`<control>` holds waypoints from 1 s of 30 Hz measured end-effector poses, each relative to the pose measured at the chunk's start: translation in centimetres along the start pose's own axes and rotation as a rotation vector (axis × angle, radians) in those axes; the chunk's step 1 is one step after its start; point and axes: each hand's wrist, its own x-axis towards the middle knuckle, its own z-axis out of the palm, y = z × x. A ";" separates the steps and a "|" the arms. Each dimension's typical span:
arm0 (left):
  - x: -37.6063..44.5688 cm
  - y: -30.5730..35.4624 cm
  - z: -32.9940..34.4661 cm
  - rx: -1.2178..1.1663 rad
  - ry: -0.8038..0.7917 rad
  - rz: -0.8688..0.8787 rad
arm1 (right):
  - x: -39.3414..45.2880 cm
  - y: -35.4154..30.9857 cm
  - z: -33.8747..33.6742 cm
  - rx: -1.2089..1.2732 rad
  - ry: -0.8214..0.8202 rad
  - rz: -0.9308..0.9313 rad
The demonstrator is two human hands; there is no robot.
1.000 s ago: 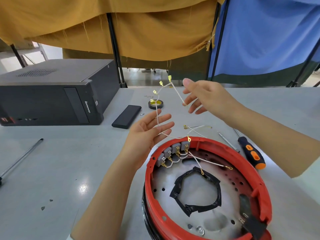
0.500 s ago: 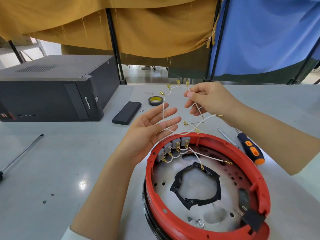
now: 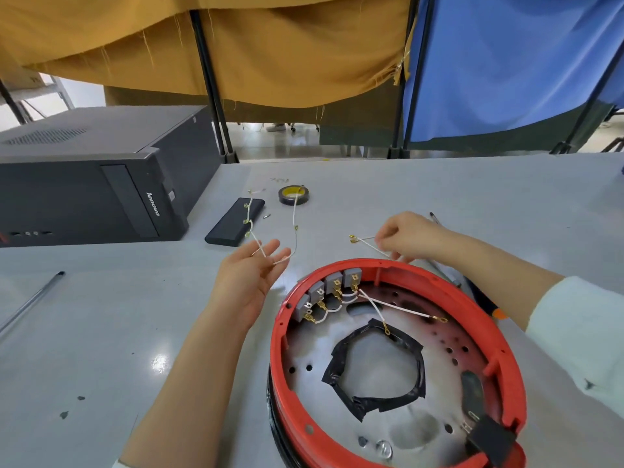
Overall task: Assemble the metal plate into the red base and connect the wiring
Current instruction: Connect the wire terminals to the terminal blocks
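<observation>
Below your wrists, the plate (image 3: 381,376) already sits inside the red base (image 3: 280,359), so that half of the job looks done, and the grey terminal blocks (image 3: 332,290) on the rim nearest your left hand (image 3: 248,280) carry short white jumpers plus two leads (image 3: 398,307) lying loose across the plate, their ring ends not yet fastened to anything. Wiring is what remains. Your left hand is palm-up with relaxed, straight fingers, a few loose wires (image 3: 270,244) draped over the fingertips and trailing away toward the tape roll (image 3: 293,195) and the black slab (image 3: 234,221) beyond it. Your right hand (image 3: 407,236) is curled, pinching another wire (image 3: 371,246) just past the far rim of the base, its two brass terminals pointing left. You will likely need to sort which wire goes to which block, and the strands could tangle. A screwdriver (image 3: 486,304) lies under your right forearm, mostly hidden. Far left of your left hand stand a computer case (image 3: 84,184) and a rod (image 3: 32,302) on the table (image 3: 101,332); neither blocks the work.
</observation>
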 end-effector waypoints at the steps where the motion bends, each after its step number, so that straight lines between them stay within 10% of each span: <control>1: 0.2 -0.2 0.1 0.055 0.034 0.020 | 0.4 0.5 0.3 -0.115 0.016 -0.016; 12: -0.2 -1.4 1.5 0.879 0.087 0.209 | 2.2 1.0 -0.1 -0.206 0.058 -0.218; 21: -1.8 -0.5 1.9 0.841 -0.091 0.412 | -3.6 -1.4 -1.6 0.083 -0.390 -0.260; 26: -2.8 -0.2 1.9 0.613 -0.579 0.068 | -4.3 -0.6 -2.4 0.146 -0.476 -0.214; 30: -3.3 -0.4 2.2 0.670 -0.604 -0.064 | -2.4 1.6 -3.3 0.034 -0.242 -0.079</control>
